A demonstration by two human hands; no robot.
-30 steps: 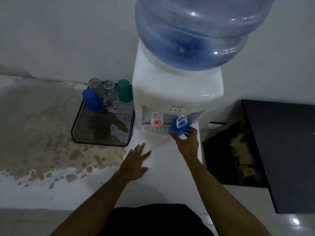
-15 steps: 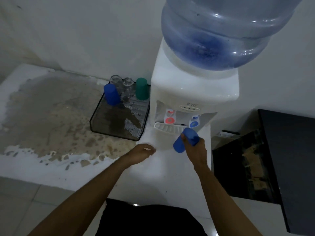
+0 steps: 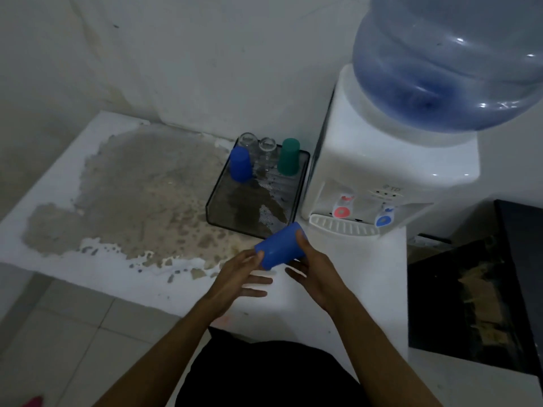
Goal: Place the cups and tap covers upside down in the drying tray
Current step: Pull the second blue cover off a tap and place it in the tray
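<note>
A blue plastic cup (image 3: 280,246) lies tilted on its side in the air just in front of the drying tray (image 3: 219,220). My right hand (image 3: 316,270) grips its right end, and my left hand (image 3: 242,276) touches its left end with thumb and fingertips. The dark mesh tray sits left of the water dispenser. At its back stand an upside-down blue cup (image 3: 240,164), two clear glasses (image 3: 260,152) and an upside-down green cup (image 3: 288,157).
The white water dispenser (image 3: 382,177) with a big blue bottle (image 3: 449,60) stands to the right, with a red tap (image 3: 341,208) and a blue tap (image 3: 383,218). The white counter (image 3: 73,177) has a large worn brown patch. A dark box (image 3: 476,292) sits lower right.
My right hand took the blue cup away from the blue tap, moving it left and down. My left hand rose off the counter and met the cup's other end. The view swung left.
</note>
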